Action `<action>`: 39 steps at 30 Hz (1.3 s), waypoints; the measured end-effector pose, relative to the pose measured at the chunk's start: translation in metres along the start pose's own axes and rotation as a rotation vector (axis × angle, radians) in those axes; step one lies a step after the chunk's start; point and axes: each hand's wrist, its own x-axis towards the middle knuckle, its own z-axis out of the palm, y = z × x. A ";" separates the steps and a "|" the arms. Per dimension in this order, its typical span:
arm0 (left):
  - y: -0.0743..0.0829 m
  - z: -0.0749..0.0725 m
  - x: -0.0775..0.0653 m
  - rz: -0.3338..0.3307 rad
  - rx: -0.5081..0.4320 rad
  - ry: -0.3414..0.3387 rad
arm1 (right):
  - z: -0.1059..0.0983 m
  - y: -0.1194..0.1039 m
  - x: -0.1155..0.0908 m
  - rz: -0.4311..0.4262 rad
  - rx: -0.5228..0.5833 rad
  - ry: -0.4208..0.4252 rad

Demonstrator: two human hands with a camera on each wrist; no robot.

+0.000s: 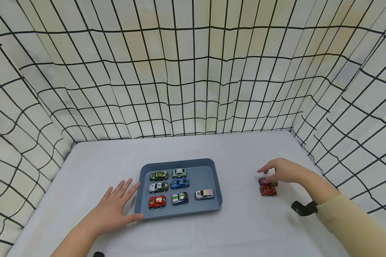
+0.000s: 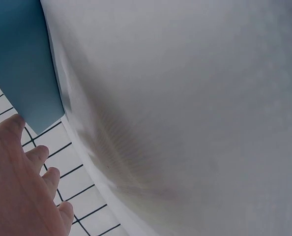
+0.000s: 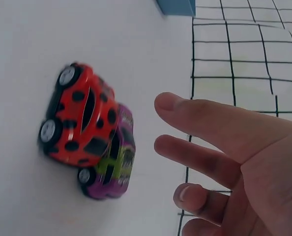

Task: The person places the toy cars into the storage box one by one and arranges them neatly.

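Right, the right hand (image 1: 284,170) hovers with loosely bent fingers (image 3: 205,118) just above the purple toy car (image 1: 267,181), gripping nothing, and that car sits on the white table (image 1: 244,228) touching the red spotted car (image 1: 268,191) beside it. The left hand (image 1: 115,208) lies flat and spread on the table, thumb against the near left corner of the blue tray (image 1: 209,210). Seven little cars are parked inside that tray.
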 end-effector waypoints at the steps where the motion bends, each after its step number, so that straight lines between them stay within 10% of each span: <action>1: 0.000 0.000 0.000 0.000 -0.001 0.000 | 0.000 0.003 -0.001 0.004 0.002 -0.005; 39: -0.003 0.003 0.001 -0.006 -0.023 -0.010 | 0.004 0.034 0.015 0.030 0.006 -0.167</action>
